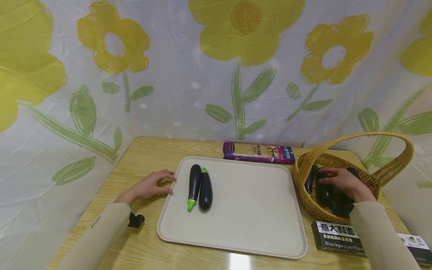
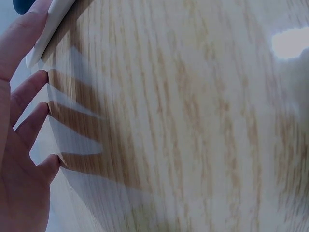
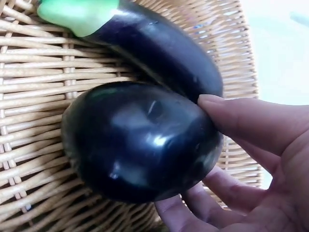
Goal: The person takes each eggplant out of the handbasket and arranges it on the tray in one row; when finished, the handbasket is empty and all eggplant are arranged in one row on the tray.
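Observation:
Inside the wicker basket (image 1: 305, 195), my right hand (image 1: 345, 183) holds an eggplant (image 1: 324, 191). The right wrist view shows the thumb on one side of this dark, glossy eggplant (image 3: 140, 140) and fingers curled under it. A second eggplant (image 3: 164, 48) with a green cap lies against it on the wicker. My left hand (image 1: 148, 186) rests at the left rim of a cream tray (image 1: 253, 210), fingers loosely spread. In the left wrist view its thumb lies along the tray edge (image 2: 55, 31). Two eggplants, one (image 1: 194, 183) beside another (image 1: 206, 191), lie on the tray's left part.
A purple pasta packet (image 1: 258, 153) lies behind the tray. In front of the basket is a black box (image 1: 337, 240), partly hidden by the right sleeve. The basket's tall handle (image 1: 368, 134) arches over its opening. A flowered curtain (image 1: 179, 101) hangs behind the wooden table (image 1: 135, 161).

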Demonstrator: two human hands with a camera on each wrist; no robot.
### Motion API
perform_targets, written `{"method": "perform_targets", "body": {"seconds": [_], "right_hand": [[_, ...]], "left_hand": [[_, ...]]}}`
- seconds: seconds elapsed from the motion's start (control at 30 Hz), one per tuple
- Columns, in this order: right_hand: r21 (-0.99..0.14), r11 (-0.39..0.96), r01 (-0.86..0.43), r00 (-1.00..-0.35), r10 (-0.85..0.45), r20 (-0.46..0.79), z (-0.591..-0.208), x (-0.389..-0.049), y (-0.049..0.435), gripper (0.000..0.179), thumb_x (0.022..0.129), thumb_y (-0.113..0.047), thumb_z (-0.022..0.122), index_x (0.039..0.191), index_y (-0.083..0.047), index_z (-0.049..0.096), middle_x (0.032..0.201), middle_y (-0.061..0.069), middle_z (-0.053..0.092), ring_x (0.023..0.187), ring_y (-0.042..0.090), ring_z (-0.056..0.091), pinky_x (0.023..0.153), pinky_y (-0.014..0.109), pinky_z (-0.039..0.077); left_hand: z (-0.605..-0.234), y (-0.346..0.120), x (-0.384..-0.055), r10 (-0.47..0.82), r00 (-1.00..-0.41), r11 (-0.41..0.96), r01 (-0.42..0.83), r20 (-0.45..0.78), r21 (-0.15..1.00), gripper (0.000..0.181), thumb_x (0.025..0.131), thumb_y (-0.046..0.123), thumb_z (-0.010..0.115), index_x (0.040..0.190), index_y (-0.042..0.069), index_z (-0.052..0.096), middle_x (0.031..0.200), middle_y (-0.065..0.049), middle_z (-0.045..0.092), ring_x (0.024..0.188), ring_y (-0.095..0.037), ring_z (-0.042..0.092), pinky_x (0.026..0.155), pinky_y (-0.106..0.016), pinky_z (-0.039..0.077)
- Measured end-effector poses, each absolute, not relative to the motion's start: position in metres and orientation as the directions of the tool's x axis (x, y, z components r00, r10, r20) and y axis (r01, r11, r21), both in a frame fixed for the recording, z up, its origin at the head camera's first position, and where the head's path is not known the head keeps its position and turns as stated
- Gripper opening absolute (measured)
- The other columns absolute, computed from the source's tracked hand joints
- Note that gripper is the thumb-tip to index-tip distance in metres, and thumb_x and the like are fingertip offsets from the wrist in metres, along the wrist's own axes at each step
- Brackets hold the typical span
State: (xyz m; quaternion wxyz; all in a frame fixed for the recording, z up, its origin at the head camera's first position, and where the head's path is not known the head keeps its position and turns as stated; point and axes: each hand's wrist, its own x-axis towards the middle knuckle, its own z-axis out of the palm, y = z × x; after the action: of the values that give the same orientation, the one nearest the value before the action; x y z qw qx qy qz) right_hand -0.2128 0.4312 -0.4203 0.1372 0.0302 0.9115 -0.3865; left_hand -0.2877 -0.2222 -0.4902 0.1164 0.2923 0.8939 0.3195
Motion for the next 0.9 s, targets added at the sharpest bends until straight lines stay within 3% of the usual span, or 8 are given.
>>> {"method": "perform_targets", "body": {"seconds": [0.17,0.57,0.8,0.9], "right_hand": [[-0.721,0.676,0.152,-0.968,-0.046,-0.248,-0.414,-0.21,0.433,0.057,0.098,-0.021,0.062,0.14,0.012,0.042,0.131,0.037,0.046,0.077,0.009,0.052,0.062,0.029,0.05],[-0.679,0.723,0.126,-0.984,0.004,-0.178,-0.392,-0.192,0.426,0.068,0.098,-0.039,0.059,0.145,0.005,0.038,0.134,0.033,0.043,0.075,0.017,0.054,0.066,0.036,0.049],[-0.684,0.725,0.079,-0.996,0.032,-0.082,-0.383,-0.169,0.414,0.069,0.099,-0.043,0.056,0.149,-0.001,0.036,0.141,0.031,0.038,0.093,0.015,0.054,0.072,0.033,0.052],[-0.701,0.708,0.089,-0.996,0.042,-0.085,-0.378,-0.157,0.406,0.069,0.098,-0.045,0.056,0.15,-0.004,0.035,0.147,0.03,0.033,0.106,0.029,0.056,0.073,0.028,0.051]], "left_hand": [[-0.489,-0.222,-0.287,0.599,-0.801,0.618,0.45,-0.015,0.644,0.042,0.086,0.036,0.075,0.123,0.018,0.064,0.144,-0.018,0.048,0.141,-0.043,0.028,0.112,-0.065,0.017],[-0.486,-0.22,-0.285,0.607,-0.795,0.612,0.467,0.0,0.638,0.04,0.087,0.033,0.075,0.121,0.015,0.064,0.142,-0.021,0.049,0.138,-0.046,0.033,0.111,-0.064,0.023],[-0.489,-0.221,-0.286,0.597,-0.802,0.626,0.457,-0.011,0.632,0.041,0.087,0.034,0.075,0.122,0.017,0.064,0.143,-0.019,0.048,0.138,-0.045,0.032,0.111,-0.064,0.022],[-0.49,-0.222,-0.287,0.595,-0.803,0.63,0.453,-0.017,0.631,0.041,0.086,0.036,0.075,0.122,0.018,0.064,0.143,-0.018,0.048,0.139,-0.044,0.032,0.111,-0.064,0.022]]}}
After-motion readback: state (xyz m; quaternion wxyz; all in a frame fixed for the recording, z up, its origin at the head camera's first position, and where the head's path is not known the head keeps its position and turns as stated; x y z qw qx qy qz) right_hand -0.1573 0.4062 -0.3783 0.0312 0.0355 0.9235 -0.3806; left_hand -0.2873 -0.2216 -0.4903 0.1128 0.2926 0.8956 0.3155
